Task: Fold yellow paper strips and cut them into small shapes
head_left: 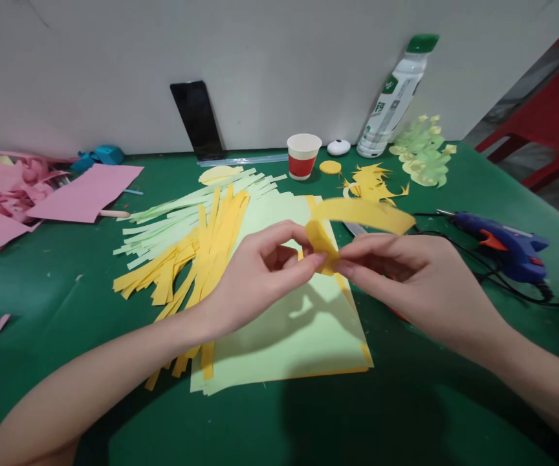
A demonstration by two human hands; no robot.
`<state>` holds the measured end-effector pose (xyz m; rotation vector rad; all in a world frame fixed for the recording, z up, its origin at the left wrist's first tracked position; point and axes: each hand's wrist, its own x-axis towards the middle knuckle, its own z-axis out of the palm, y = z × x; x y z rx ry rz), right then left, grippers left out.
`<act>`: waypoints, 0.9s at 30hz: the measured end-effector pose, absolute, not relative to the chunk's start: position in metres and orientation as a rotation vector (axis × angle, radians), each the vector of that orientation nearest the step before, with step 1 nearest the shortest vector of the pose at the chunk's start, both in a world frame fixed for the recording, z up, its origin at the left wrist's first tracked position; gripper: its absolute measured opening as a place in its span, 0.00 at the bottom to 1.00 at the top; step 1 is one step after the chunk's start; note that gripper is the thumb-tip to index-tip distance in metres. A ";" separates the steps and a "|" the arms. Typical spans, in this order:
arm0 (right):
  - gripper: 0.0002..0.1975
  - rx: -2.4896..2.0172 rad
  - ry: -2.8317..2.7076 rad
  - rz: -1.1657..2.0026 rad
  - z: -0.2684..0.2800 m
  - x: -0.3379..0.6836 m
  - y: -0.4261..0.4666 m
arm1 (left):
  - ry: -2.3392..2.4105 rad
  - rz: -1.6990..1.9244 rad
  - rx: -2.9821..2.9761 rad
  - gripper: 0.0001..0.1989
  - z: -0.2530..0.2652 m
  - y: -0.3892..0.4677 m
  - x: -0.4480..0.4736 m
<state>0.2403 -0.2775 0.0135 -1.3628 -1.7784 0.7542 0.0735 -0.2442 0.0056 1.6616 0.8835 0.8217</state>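
Note:
A yellow paper strip [364,213] is held between my two hands above the table, one end folded or rolled down and the other end curving free to the right. My left hand [270,272] pinches the folded end from the left. From the right, the fingertips of my right hand [405,272] pinch the same end. Underneath lie light green paper sheets [279,349] with yellow edges showing. Cut yellow strips [221,226] are piled by my left hand, partly over pale green strips [153,223]. Scissors seem to lie under my right hand, mostly hidden.
A blue glue gun [503,243] with a black cord lies at the right. Along the back stand a paper cup [303,158], a leaning bottle [396,103] and a black phone [197,120]. Pale paper flowers [425,155] and spiky yellow cutouts [371,183] lie right; pink paper [88,193] is left.

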 end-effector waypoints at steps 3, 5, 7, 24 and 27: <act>0.07 -1.319 -1.782 0.788 0.017 0.239 -0.279 | 0.862 0.894 1.654 0.02 0.007 -0.244 0.074; 0.08 -1.263 -1.776 0.769 0.020 0.238 -0.281 | 0.849 0.895 1.637 0.04 0.009 -0.244 0.074; 0.07 -1.242 -1.790 0.714 0.022 0.237 -0.283 | 0.846 0.882 1.609 0.04 0.010 -0.244 0.073; 0.06 -1.206 -1.890 0.253 0.018 0.237 -0.293 | 0.718 0.889 1.564 0.02 0.012 -0.251 0.069; 0.06 -1.191 -1.941 0.161 0.020 0.237 -0.294 | 0.727 0.890 1.669 0.03 0.013 -0.252 0.068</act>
